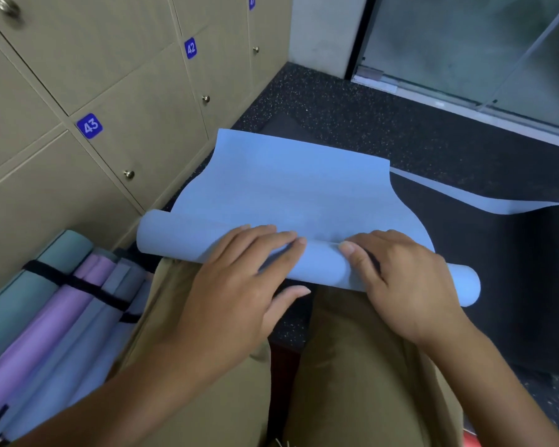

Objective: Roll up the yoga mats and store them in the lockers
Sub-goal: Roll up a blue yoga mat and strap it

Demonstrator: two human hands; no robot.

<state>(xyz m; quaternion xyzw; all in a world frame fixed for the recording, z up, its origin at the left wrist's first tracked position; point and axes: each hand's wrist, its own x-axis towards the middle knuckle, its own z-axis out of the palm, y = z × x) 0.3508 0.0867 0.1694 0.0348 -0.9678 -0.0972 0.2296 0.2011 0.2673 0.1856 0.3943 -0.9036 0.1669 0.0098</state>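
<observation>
The blue mat lies on the floor beside the lockers, half rolled against your knees – it could telescope if your left hand and right hand, fingers flat together, press unevenly

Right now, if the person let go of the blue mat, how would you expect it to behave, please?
The blue mat is probably floppy: its unrolled edges wave and curl off the floor. The roll would likely loosen, since only the left hand and right hand press it. Being round, it may roll off the knees.
</observation>
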